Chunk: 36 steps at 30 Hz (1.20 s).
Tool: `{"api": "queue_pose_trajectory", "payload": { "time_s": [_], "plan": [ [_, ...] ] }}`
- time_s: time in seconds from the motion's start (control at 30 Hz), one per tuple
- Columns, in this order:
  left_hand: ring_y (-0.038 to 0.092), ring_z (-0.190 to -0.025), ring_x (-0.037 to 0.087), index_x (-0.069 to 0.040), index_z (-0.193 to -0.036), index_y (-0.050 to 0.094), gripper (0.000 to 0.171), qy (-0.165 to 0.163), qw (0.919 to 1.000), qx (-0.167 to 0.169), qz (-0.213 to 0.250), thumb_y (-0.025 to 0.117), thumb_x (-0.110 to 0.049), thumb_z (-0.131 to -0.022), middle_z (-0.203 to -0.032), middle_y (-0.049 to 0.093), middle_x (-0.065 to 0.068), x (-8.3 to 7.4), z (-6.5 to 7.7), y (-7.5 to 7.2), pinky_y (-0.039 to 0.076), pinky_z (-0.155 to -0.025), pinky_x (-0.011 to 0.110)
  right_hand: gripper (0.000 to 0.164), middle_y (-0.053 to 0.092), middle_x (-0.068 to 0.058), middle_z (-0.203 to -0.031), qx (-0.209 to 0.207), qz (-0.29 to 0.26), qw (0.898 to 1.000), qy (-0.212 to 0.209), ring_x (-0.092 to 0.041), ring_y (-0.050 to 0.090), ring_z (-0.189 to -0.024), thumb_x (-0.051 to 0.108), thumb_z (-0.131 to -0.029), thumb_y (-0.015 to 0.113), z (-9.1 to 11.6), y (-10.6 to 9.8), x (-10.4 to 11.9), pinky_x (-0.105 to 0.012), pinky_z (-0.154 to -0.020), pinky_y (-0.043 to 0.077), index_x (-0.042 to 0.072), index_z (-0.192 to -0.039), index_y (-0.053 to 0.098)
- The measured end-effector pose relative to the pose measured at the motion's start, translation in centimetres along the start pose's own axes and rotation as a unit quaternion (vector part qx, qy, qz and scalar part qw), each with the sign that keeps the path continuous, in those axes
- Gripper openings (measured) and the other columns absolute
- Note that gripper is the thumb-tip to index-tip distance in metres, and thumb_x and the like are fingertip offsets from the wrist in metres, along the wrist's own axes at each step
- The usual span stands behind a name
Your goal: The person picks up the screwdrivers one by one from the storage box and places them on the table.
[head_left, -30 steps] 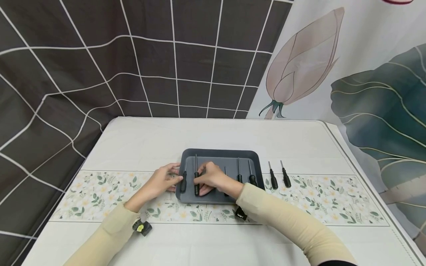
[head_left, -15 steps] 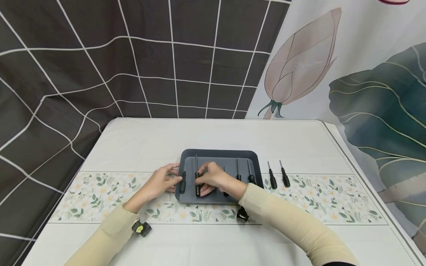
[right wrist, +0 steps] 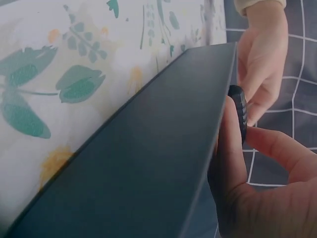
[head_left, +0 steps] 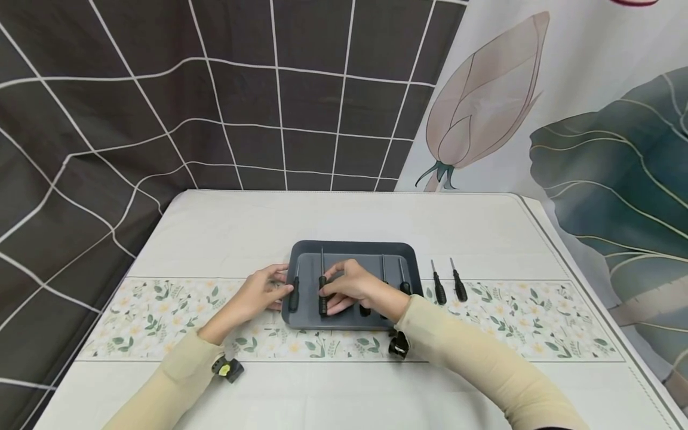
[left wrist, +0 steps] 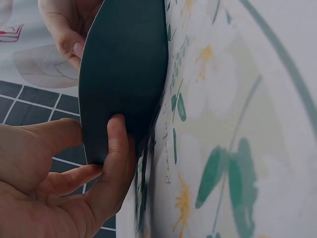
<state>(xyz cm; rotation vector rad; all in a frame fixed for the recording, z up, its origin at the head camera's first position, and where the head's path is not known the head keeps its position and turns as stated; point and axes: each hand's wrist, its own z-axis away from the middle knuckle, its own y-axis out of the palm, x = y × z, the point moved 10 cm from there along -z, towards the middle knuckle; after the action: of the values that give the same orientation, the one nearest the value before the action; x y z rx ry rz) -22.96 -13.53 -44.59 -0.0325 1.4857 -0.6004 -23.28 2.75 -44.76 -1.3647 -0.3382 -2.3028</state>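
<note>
A dark grey tray (head_left: pixel 352 245) lies on the table with several black-handled screwdrivers in it. My left hand (head_left: pixel 257 294) holds the tray's left side, and in the left wrist view its thumb and fingers (left wrist: pixel 117 144) pinch the tray wall from both sides. Inside the tray, my right hand (head_left: pixel 352 288) pinches the black handle of a screwdriver (head_left: pixel 323 307), whose shaft points away from me. Another screwdriver (head_left: pixel 294 298) lies along the left wall, close to my left thumb. Right of my right hand lies a further screwdriver (head_left: pixel 405 288); others there are partly hidden by the hand and wrist.
Two more screwdrivers, one nearer the tray (head_left: pixel 440 292) and one farther right (head_left: pixel 460 290), lie on the white tablecloth (head_left: pixel 344 215) with its floral band. A dark checked curtain (head_left: pixel 312 101) hangs behind the table, and a flower-printed curtain (head_left: pixel 484 107) at the right.
My right hand has shifted slightly right across the tray, carrying the pinched screwdriver away from the one at the left wall. My left hand has kept its hold on the tray.
</note>
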Motion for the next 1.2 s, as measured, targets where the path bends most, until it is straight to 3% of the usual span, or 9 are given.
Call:
{"api": "queue_pose_trajectory", "payload": {
  "time_s": [0.13, 0.6, 1.2],
  "plan": [
    [0.071, -0.091, 0.035, 0.012, -0.146, 0.036, 0.056, 0.002, 1.0000, 0.002, -0.001, 0.062, -0.005, -0.099, -0.122, 0.055, 0.032, 0.0, 0.0, 0.0, 0.065, -0.067, 0.032, 0.041, 0.072, -0.021, -0.090, 0.004, -0.016, 1.000, 0.003, -0.021, 0.069, -0.056, -0.007, -0.090, 0.067, 0.4, -0.4, 0.2, -0.040, -0.065, 0.065, -0.009, -0.128, 0.050],
    [0.071, -0.090, 0.034, 0.012, -0.146, 0.036, 0.056, -0.003, 0.9999, -0.001, -0.011, 0.061, -0.003, -0.099, -0.121, 0.055, 0.030, 0.0, 0.1, -0.1, 0.065, -0.067, 0.030, 0.046, 0.070, -0.017, -0.078, 0.017, -0.055, 0.998, 0.000, -0.021, 0.069, -0.059, -0.010, -0.089, 0.065, 1.4, -2.1, 0.1, -0.043, -0.072, 0.065, -0.010, -0.132, 0.048],
    [0.070, -0.093, 0.037, 0.012, -0.146, 0.036, 0.056, 0.005, 1.0000, 0.004, 0.000, 0.061, -0.004, -0.099, -0.122, 0.054, 0.031, -0.2, 0.1, -0.1, 0.065, -0.068, 0.031, 0.050, 0.071, -0.026, -0.100, 0.016, -0.053, 0.998, 0.002, -0.023, 0.070, -0.065, -0.009, -0.088, 0.065, 3.5, -5.5, 0.1, -0.044, -0.073, 0.065, -0.010, -0.134, 0.046]
  ]
}}
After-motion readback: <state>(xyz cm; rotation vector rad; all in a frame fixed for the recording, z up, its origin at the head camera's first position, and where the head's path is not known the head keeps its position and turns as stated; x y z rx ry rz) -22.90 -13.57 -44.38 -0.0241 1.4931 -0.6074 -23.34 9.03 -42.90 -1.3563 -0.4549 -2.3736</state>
